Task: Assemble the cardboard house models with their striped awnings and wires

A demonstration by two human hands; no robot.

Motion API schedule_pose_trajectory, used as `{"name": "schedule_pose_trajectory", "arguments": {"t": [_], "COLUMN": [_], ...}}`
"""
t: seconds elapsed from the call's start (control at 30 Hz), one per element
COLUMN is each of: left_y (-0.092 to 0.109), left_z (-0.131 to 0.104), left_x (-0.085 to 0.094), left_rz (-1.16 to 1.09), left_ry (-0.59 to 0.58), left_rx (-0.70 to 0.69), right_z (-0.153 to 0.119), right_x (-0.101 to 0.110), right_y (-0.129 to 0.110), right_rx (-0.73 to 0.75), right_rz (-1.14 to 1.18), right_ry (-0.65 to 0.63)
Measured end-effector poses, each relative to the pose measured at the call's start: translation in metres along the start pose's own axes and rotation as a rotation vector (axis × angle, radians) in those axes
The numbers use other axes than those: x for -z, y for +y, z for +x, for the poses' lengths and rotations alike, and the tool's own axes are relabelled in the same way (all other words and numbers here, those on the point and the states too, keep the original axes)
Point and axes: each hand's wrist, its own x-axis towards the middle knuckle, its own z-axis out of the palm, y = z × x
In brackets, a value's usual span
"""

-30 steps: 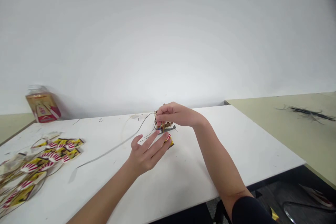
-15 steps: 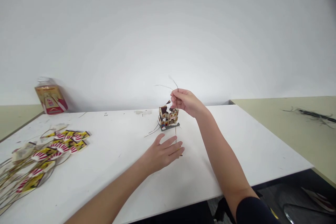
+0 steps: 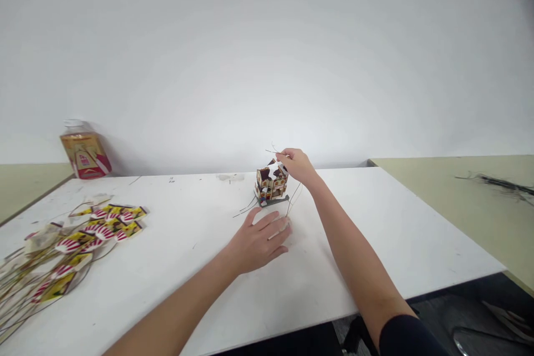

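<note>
A small model house (image 3: pixel 271 184) with brown roof parts and yellow windows stands on a dark grey base near the middle of the white table. Thin dark wires stick out on its left side. My right hand (image 3: pixel 298 166) is beside the roof, its thumb and fingers pinched on a thin wire (image 3: pixel 291 200). That wire bends down toward my left fingertips. In front of the house is my left hand (image 3: pixel 261 239), palm down with its fingers spread. Something pale shows by its fingertips, too blurred to name.
On the left of the white table (image 3: pixel 187 289) lies a pile of yellow and red-striped pieces (image 3: pixel 100 228) with long wires. A bottle with a gold and red label (image 3: pixel 85 153) leans by the wall. At right, a bundle of dark wires (image 3: pixel 500 182) rests on a beige surface.
My right hand has come down slightly and to the right, and the wire now bows instead of hanging straight. My left hand has shifted only a little.
</note>
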Motion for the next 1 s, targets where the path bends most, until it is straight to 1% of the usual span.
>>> {"name": "schedule_pose_trajectory", "arguments": {"t": [0.17,0.23,0.33,0.4,0.47,0.53,0.57,0.6,0.63,0.7,0.77,0.83,0.93,1.0], "left_y": [-0.006,-0.009,-0.014,-0.018,-0.021,-0.023,-0.023,-0.024,-0.023,-0.023,-0.022,-0.022,-0.026,-0.030], "left_z": [-0.002,-0.003,-0.005,-0.005,-0.005,-0.004,-0.004,-0.003,-0.002,-0.001,0.001,0.003,0.006,0.008], "left_x": [0.002,0.001,0.000,-0.001,-0.001,0.001,0.002,0.004,0.006,0.009,0.012,0.013,0.012,0.012], "left_rz": [-0.005,0.016,0.026,-0.007,-0.079,-0.179,-0.241,-0.309,-0.379,-0.516,-0.618,-0.674,-0.797,-0.959], "left_ry": [0.004,0.013,0.011,-0.005,-0.026,-0.045,-0.056,-0.068,-0.075,-0.056,0.013,0.100,0.224,0.304], "left_rx": [0.155,0.279,0.539,0.708,0.841,0.940,0.983,1.024,1.066,1.137,1.187,1.228,1.319,1.399], "right_z": [-0.001,-0.002,-0.007,-0.011,-0.018,-0.024,-0.027,-0.030,-0.032,-0.034,-0.034,-0.034,-0.036,-0.039], "right_x": [-0.008,-0.008,-0.005,-0.003,-0.001,0.000,0.001,0.002,0.002,0.004,0.007,0.010,0.016,0.019], "right_y": [0.003,0.001,-0.005,-0.011,-0.020,-0.028,-0.032,-0.035,-0.037,-0.041,-0.042,-0.043,-0.046,-0.049], "right_rx": [-0.009,0.001,0.032,0.063,0.086,0.089,0.085,0.082,0.082,0.091,0.126,0.183,0.262,0.285], "right_rz": [-0.072,-0.081,-0.071,-0.046,-0.009,0.020,0.026,0.025,0.022,0.012,-0.015,-0.050,-0.053,-0.023], "right_ry": [-0.066,-0.104,-0.178,-0.262,-0.391,-0.525,-0.571,-0.591,-0.584,-0.504,-0.383,-0.296,-0.262,-0.249]}}
